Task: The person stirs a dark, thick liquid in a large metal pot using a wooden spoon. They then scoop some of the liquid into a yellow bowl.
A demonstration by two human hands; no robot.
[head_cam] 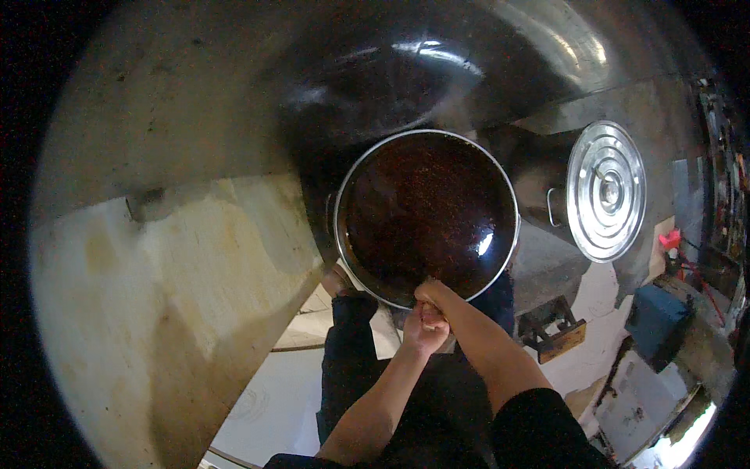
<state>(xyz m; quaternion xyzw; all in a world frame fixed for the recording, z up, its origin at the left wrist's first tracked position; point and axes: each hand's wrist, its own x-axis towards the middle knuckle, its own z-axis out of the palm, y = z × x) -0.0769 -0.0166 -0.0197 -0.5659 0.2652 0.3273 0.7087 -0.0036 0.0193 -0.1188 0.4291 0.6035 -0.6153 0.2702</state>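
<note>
A large round metal pot stands before me, filled with a dark brown liquid whose surface reflects light. Both my hands meet at its near rim. My right hand is bent over the rim edge, its fingers mostly hidden. Just below, my left hand has curled fingers and lies close against the right one. Whether a handle or other thing is between them cannot be made out.
Right of the pot, a ridged metal lid tops another pot with a side handle. A small wooden stool and a blue box stand lower right. A stained pale panel fills the left. Beyond the pot is a large shiny curved metal surface.
</note>
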